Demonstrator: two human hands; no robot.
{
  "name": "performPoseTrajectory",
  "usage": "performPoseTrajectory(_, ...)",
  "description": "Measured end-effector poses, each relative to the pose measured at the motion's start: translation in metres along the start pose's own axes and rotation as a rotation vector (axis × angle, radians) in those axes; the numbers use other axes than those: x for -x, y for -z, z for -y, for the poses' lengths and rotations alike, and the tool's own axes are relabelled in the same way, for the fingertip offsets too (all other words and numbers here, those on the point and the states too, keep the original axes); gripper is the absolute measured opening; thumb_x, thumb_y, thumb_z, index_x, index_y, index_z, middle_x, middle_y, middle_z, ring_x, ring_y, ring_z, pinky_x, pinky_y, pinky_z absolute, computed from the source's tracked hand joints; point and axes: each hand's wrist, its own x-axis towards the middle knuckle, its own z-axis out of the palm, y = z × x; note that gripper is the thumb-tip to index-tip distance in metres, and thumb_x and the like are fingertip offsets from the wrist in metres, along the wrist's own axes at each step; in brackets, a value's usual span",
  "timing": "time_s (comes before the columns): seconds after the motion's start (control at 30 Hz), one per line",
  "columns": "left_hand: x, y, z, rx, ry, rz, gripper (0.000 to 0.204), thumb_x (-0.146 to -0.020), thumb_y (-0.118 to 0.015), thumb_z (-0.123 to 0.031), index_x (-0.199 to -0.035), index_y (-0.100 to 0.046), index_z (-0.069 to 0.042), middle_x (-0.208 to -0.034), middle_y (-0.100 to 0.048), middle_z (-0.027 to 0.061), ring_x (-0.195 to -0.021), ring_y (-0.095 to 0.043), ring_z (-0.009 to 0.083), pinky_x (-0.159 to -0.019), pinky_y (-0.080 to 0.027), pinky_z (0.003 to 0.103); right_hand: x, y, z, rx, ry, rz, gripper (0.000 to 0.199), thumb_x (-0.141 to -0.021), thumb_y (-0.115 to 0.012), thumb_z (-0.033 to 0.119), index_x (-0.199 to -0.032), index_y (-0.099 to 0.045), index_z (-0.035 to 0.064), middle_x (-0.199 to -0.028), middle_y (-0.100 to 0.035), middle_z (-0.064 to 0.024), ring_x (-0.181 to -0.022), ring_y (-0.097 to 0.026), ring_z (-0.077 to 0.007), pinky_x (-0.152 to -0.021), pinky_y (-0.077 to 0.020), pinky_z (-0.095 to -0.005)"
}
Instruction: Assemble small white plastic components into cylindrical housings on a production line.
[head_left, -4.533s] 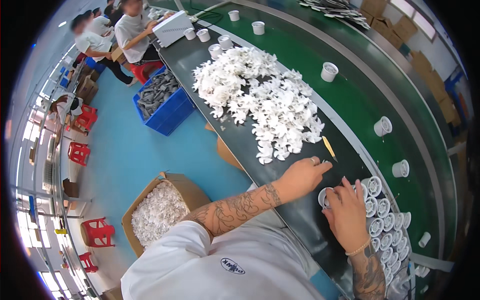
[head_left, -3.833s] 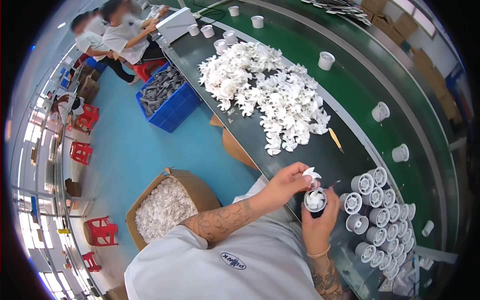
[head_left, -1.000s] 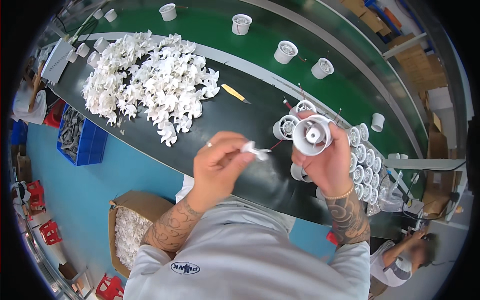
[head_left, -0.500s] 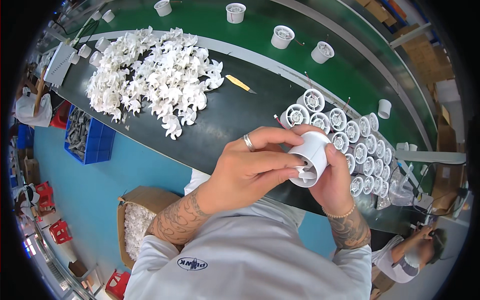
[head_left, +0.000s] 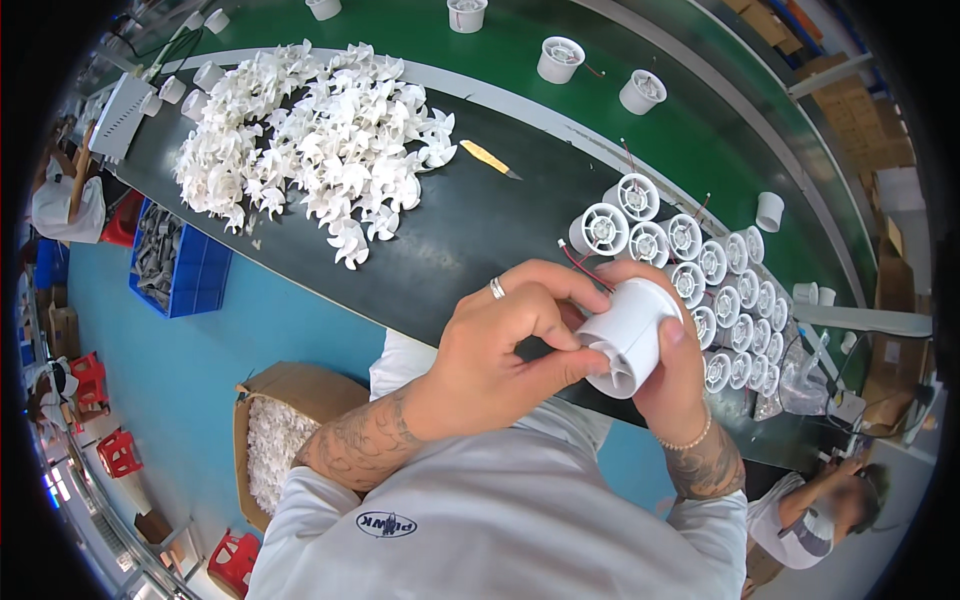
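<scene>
My right hand is wrapped around a white cylindrical fan housing, its open end tilted down toward me and to the left. At that open end, the thumb and index finger of my left hand pinch a white fan blade wheel sitting inside the rim. How deep the wheel sits is hidden by my fingertips. A thin red and black wire with a small white plug sticks out beyond the housing. Past my right hand, several similar white housings stand in rows on the dark table.
A large heap of white fan blade wheels covers the table's left part. A yellow-handled knife lies beside it. Beyond, white housings stand on a green belt. A cardboard box and a blue crate are on the floor side.
The housing has come slightly lower, its open end turning more toward me. My left thumb and index finger have closed in on the blade wheel at its centre.
</scene>
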Motion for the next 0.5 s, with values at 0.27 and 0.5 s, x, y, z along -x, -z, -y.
performPoseTrajectory(0.27,-0.01,0.016,0.014,-0.129,0.153,0.081,0.021,-0.078,-0.072,0.008,-0.082,-0.054,-0.001,-0.101,-0.065,0.0165,-0.094,-0.067,0.0197,-0.078,-0.058,0.033,-0.018,0.011,0.004,0.464,0.24,0.017,0.043,-0.097,-0.052,0.031,-0.126,-0.05,-0.0001,-0.093,-0.06,-0.0072,-0.081,-0.058,-0.0141,-0.07,-0.0462,-0.0293)
performPoseTrajectory(0.5,0.009,0.028,0.048,-0.771,0.07,0.13,0.022,-0.079,-0.074,-0.004,-0.097,-0.062,-0.002,-0.09,-0.064,0.0098,-0.074,-0.065,0.0261,-0.063,-0.051,0.033,-0.135,0.177,0.012,1.364,0.094,-0.376,0.042,-0.093,-0.062,0.034,-0.121,-0.058,0.0026,-0.107,-0.067,-0.0179,-0.098,-0.066,-0.0264,-0.085,-0.05,-0.035)
